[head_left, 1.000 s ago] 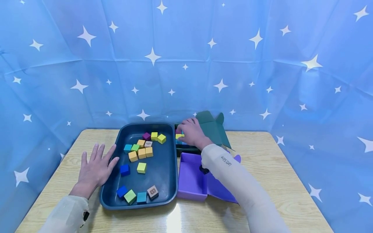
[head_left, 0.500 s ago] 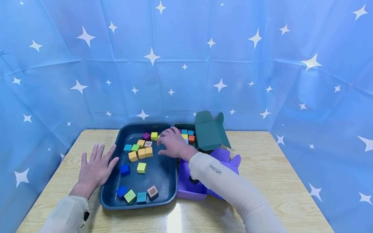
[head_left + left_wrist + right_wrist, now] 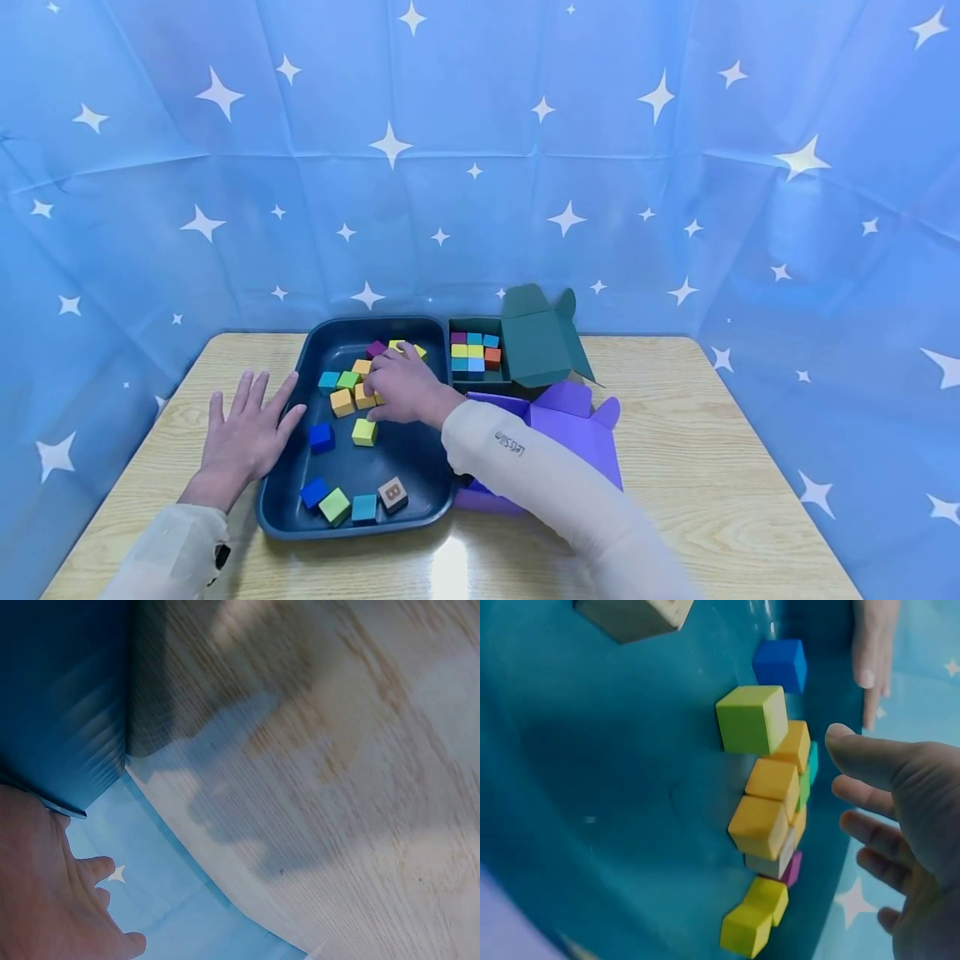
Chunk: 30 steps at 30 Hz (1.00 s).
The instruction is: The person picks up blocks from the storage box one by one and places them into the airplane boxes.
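Blue tray (image 3: 356, 467), long axis front-to-back

Orange blocks (image 3: 363, 400) partly hidden behind right hand (image 3: 405, 387); purple box (image 3: 480, 501) partly behind sleeve (image 3: 540, 471).

There is room to move in the tray (image 3: 420, 458), between the middle yellow block (image 3: 364, 432) and the bottom row of blocks (image 3: 364, 509). The orange blocks (image 3: 342, 403) sit close together by the right hand (image 3: 405, 387). The left hand (image 3: 250, 437) blocks the tray's left side, and the right sleeve (image 3: 540, 467) crosses over the purple box (image 3: 480, 501).
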Available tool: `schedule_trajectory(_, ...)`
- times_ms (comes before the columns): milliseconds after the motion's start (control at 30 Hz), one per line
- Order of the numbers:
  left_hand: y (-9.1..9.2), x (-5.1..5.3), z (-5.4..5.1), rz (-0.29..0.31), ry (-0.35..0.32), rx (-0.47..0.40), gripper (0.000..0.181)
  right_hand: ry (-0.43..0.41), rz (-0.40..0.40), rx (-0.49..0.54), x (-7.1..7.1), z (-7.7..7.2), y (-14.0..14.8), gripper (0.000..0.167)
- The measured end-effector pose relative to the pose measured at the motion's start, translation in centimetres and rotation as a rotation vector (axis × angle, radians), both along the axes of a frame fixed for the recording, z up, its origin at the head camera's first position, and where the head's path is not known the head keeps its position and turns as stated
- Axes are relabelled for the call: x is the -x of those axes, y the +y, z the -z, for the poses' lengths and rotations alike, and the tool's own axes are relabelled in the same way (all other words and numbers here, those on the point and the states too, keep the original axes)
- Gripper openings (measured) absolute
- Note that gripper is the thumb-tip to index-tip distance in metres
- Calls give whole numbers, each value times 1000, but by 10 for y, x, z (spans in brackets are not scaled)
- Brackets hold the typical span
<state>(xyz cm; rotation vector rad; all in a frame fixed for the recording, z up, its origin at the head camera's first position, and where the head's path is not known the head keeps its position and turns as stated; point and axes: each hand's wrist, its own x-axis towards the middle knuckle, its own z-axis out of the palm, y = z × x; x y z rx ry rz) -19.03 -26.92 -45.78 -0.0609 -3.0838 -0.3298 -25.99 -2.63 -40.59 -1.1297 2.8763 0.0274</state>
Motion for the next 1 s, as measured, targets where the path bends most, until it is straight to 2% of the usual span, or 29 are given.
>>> schedule_trajectory(533, 0, 0, -1, 4, 0, -2, 67, -5, -10, -161, -8, 19, -22, 36)
schedule_trajectory(767, -1, 0, 0, 7, 6, 0, 67, -20, -32, -172, -8, 24, -27, 35)
schedule_trajectory(1000, -2, 0, 1, 14, -1, -2, 68, 5, -53, -202, -9, 28, -30, 33)
